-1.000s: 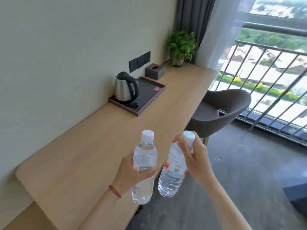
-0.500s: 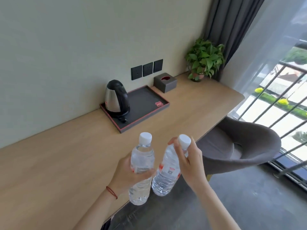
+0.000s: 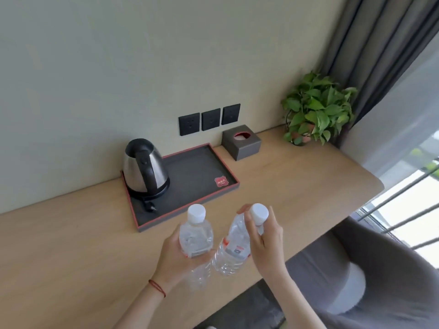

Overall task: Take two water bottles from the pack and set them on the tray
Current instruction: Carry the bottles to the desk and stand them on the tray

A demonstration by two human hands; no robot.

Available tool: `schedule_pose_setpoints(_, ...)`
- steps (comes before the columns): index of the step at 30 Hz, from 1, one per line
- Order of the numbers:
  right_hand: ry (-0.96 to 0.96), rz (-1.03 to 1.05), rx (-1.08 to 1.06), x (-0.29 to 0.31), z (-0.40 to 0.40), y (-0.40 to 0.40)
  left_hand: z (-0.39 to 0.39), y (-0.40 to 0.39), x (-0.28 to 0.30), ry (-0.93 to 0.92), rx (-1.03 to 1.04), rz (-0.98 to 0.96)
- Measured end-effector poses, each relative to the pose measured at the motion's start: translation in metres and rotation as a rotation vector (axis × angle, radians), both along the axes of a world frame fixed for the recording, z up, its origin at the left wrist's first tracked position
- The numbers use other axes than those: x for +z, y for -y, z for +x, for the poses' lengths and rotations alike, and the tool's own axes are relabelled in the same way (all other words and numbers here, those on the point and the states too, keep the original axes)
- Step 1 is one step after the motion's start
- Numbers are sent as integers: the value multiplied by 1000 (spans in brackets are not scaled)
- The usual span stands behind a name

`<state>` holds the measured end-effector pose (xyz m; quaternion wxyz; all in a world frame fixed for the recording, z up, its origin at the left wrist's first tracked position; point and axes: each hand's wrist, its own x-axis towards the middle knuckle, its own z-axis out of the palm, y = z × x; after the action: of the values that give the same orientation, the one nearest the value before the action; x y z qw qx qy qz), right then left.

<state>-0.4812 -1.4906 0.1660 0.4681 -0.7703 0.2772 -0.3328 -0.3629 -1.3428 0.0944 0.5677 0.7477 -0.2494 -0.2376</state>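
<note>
My left hand (image 3: 173, 260) grips a clear water bottle (image 3: 196, 236) with a white cap around its middle, held upright. My right hand (image 3: 264, 243) holds a second bottle (image 3: 234, 248) by its neck, just under the white cap; this one has a red-and-white label and leans to the right. Both bottles hang over the wooden desk, just in front of the near edge of the dark tray with a red rim (image 3: 209, 198). The right half of the tray is bare apart from a small red tag. The pack is not in view.
A steel kettle (image 3: 143, 170) stands on the tray's left end, its plug lying beside it. A grey tissue box (image 3: 241, 142) and a potted plant (image 3: 313, 110) stand further right along the wall. A grey chair (image 3: 356, 269) sits under the desk's front edge.
The view has turned toward the desk and come closer, so the tray now lies straight ahead. Both hands still hold their bottles, carried nearer to the tray's front edge.
</note>
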Motion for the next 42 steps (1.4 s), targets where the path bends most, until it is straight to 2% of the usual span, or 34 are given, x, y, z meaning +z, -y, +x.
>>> schedule_pose_setpoints(9, -87, -6, 292, -42, 40, 95, -2, 73, -32, -41, 262, 125)
schedule_pose_setpoints(14, -117, -80, 521, -66, 51, 127, -10, 106, -41, -83, 415, 162)
schedule_pose_setpoints(19, -126, -75, 626, -82, 63, 146, -8, 122, -46, -122, 517, 154)
schedule_pose_setpoints(27, -81, -117, 642, -85, 79, 157, -4, 126, -53, -148, 500, 155)
schedule_pose_setpoints(34, -153, -129, 667, -84, 71, 163, -4, 120, -47, -220, 412, 74)
schedule_pose_setpoints(36, -158, -235, 637, -77, 71, 167, -2, 116, -33, -151, 398, 41)
schedule_pose_setpoints(38, -201, -433, 572, -69, 72, 169, 1, 116, -15, -27, 349, 16)
schedule_pose_setpoints(42, -473, -650, 513, -55, 76, 165, 13, 127, 13, 184, 275, 76)
